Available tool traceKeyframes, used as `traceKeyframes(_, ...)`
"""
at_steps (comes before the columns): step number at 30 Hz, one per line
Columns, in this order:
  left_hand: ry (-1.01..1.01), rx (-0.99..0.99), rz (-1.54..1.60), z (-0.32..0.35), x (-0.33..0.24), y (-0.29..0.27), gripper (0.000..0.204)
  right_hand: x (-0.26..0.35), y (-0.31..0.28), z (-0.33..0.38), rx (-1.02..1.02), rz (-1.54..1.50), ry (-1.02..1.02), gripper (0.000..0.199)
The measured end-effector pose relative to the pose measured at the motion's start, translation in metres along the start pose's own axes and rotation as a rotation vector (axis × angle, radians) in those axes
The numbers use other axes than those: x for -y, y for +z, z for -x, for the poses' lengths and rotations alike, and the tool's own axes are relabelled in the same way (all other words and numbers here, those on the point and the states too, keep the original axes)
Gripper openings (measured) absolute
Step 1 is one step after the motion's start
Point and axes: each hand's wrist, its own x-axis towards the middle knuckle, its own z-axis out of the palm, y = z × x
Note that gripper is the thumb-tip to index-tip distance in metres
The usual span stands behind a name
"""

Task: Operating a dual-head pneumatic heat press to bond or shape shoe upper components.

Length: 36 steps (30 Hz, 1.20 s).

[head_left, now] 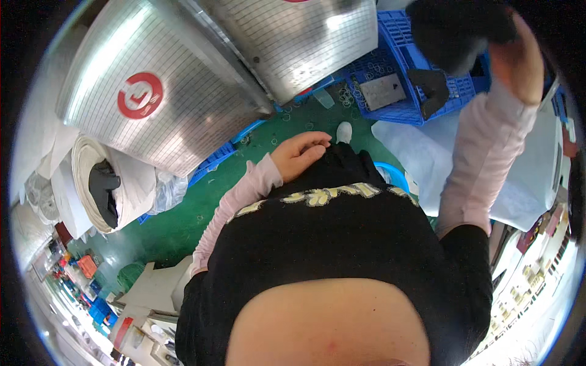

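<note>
right hand (519, 58): fingers hidden behind the dark fuzzy bundle (455, 30)
dark fuzzy bundle: cut off at far edge
blue plastic crate (397, 73): partly hidden

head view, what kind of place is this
Probably a factory or workshop floor: green painted floor, blue slotted plastic crate of small parts, and large ribbed shiny metal housings.

A dark, blurred object (455, 30) is gripped by the raised right hand (519, 61) above a blue slotted crate (397, 91). The left hand (299, 152) is rested, loosely curled, against the black garment (342, 232). A green floor (183, 226) is seen below.
</note>
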Motion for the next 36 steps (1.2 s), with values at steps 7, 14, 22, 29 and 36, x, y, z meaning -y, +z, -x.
traceKeyframes(7,-0.330,0.145,0.065,-0.086,0.038,0.056,0.065,-0.091,-0.013,0.163,-0.592,-0.299,0.564,0.023)
traceKeyframes(14,-0.640,0.029,0.872,-0.152,0.076,0.114,0.046,-0.107,-0.021,0.226,-0.824,-0.653,0.614,0.022)
traceKeyframes(22,-0.334,-0.045,0.357,-0.257,0.057,0.133,0.044,-0.130,-0.142,0.247,-0.953,-0.198,0.685,0.022)
traceKeyframes(29,-0.035,-0.211,-0.327,-0.399,0.036,0.143,0.053,-0.161,-0.198,0.270,-0.931,0.544,0.575,0.019)
traceKeyframes(36,-0.012,-0.190,-0.930,-0.435,0.104,0.149,0.032,-0.254,-0.146,0.333,-0.793,0.815,0.730,0.019)
